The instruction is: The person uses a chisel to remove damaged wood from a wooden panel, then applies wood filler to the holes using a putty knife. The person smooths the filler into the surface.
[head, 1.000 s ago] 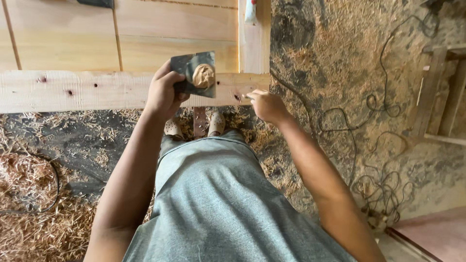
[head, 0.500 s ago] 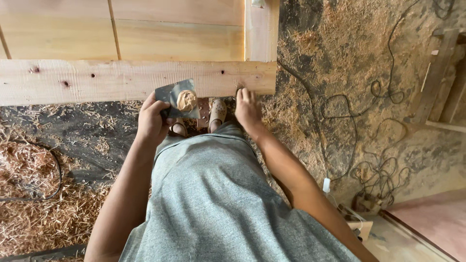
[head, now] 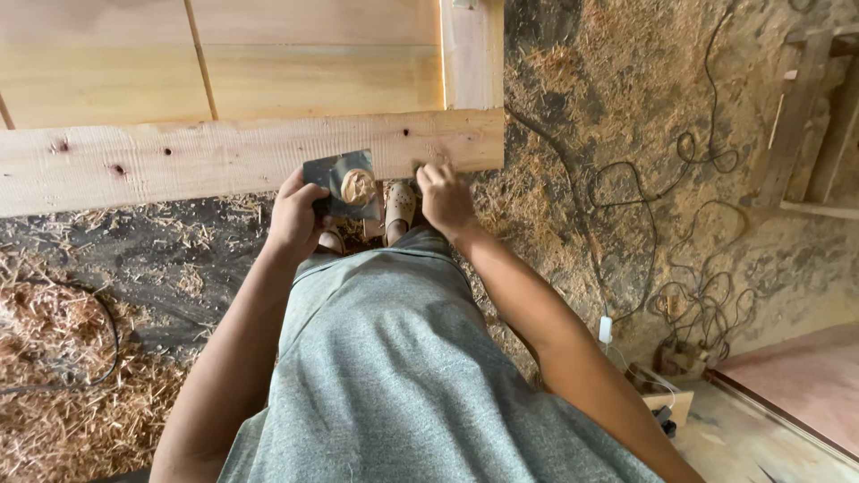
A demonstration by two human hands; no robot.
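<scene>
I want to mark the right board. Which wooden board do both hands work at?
The rough pale plank with dark knots, lying crosswise nearest the person. The smoother yellow boards lie beyond it, away from both hands.

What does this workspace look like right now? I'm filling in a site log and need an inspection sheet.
Surface: pale wooden plank with dark knots, edging a panel of boards.
Job's things: flat metal scraper carrying a dab of tan putty.
Clutter: wood shavings heaped on the floor.
Hands: left hand grips the scraper; right hand has its fingers at the plank's lower edge; what they hold cannot be told.
Cables: loose cords tangled on the ground, right.
Surroundings: dirt floor, wooden frame far right.
</scene>
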